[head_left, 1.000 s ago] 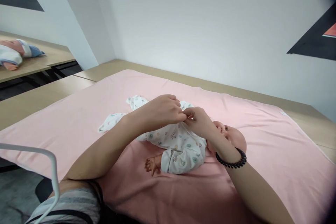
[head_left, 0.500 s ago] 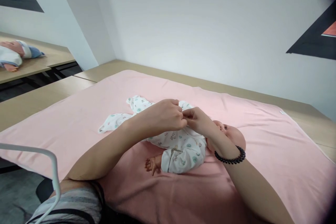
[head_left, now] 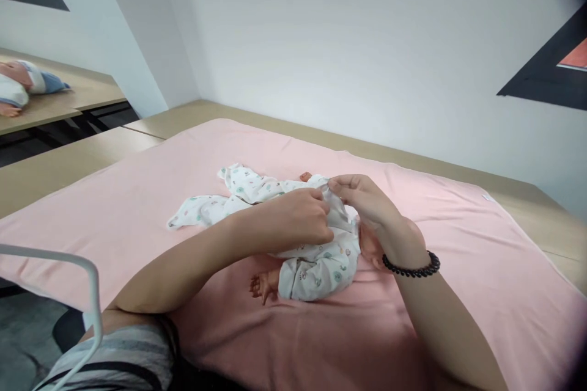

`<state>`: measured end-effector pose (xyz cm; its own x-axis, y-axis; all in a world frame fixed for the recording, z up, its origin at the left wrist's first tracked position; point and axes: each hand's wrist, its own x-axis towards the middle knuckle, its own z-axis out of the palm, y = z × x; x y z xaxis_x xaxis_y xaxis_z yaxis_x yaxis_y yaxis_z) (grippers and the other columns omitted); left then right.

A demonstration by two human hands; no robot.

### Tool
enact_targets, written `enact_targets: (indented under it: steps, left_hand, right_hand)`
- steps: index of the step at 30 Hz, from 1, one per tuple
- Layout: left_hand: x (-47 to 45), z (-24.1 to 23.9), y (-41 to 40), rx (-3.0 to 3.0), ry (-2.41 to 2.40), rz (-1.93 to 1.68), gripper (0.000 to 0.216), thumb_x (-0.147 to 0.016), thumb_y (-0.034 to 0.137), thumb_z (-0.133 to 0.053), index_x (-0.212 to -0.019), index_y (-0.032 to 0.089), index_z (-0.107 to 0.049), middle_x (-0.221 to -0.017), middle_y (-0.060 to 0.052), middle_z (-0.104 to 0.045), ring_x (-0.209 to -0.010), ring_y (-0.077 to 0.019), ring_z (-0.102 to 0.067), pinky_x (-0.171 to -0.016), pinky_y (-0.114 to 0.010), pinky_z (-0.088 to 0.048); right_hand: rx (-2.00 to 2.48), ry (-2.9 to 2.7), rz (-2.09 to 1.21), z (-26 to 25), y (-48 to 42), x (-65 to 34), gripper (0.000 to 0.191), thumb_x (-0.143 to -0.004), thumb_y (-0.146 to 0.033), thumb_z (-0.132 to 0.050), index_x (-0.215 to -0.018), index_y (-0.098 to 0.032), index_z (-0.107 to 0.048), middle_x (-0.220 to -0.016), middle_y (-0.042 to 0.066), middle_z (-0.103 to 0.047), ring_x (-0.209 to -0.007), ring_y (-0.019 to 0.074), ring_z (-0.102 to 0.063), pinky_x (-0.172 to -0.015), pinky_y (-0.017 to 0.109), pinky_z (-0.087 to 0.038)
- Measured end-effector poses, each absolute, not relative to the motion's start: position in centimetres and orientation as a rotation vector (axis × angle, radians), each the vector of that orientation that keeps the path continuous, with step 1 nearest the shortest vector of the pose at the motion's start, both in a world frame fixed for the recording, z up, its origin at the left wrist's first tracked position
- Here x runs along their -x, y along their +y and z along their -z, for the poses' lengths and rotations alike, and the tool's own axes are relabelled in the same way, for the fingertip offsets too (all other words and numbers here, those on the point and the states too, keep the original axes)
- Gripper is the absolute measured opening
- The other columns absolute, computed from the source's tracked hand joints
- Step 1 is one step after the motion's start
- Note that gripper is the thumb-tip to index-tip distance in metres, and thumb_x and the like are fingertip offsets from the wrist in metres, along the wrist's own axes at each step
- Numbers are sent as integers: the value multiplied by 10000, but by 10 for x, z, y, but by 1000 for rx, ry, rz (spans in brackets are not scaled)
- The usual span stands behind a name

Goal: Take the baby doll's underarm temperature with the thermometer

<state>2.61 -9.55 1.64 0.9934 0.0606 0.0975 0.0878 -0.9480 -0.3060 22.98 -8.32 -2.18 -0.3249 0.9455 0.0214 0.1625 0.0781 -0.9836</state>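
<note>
A baby doll (head_left: 263, 284) lies on its back on a pink blanket (head_left: 458, 256), dressed in a white printed romper (head_left: 316, 269). Its near hand shows below the sleeve; my right arm hides most of its head. My left hand (head_left: 298, 220) pinches the romper fabric over the doll's chest. My right hand (head_left: 367, 198), with a black bead bracelet (head_left: 413, 269) at the wrist, grips the romper's edge near the far shoulder. The romper's legs (head_left: 215, 204) lie flat to the left.
The blanket covers a beige table (head_left: 68, 162) set against a white wall. Another doll (head_left: 18, 82) in clothes lies on a far table at the upper left. A white curved bar (head_left: 87, 281) stands at the lower left.
My hands have drawn slightly apart. The right hand rose toward the doll's far shoulder and now covers its head; the left hand dropped onto the chest. The view shifted a little.
</note>
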Motion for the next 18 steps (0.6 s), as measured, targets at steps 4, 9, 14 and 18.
enact_targets:
  steps: [4, 9, 14, 18]
  left_hand:
    - [-20, -22, -102, 2969, -171, 134, 227, -795, 11, -557, -676, 199, -517, -651, 0, -618, -619, -157, -535, -734, -314, -434]
    - [-7, -31, -104, 2978, -395, 16, 206, -759, -1, -546, -717, 192, -488, -682, 8, -588, -554, -143, -480, -571, -298, -331]
    - [0, -31, -99, 2915, -560, -17, 216, -784, -18, -505, -808, 196, -500, -699, 19, -552, -489, -128, -376, -494, -312, -194]
    - [6, -31, -94, 2923, -623, 33, 242, -799, -27, -481, -875, 199, -525, -778, 9, -574, -524, -130, -415, -508, -298, -235]
  right_hand:
    - [1133, -1695, -1267, 18, -82, -237, 275, -884, -421, -676, -997, -178, -739, -1003, 52, -733, -900, 172, -649, -827, 317, -480]
    - [1264, -2066, -1099, 4, -96, -241, 324, -925, -388, -625, -1215, -249, -667, -1272, 62, -678, -1116, 212, -646, -928, 349, -499]
    - [1514, -2451, -799, -13, -121, -252, 301, -865, -516, -669, -1052, -279, -668, -1104, 17, -704, -970, 223, -636, -760, 339, -474]
    - [1648, -2670, -453, -6, -131, -250, 178, -836, -384, -688, -926, -247, -618, -901, 12, -679, -803, 202, -584, -621, 307, -355]
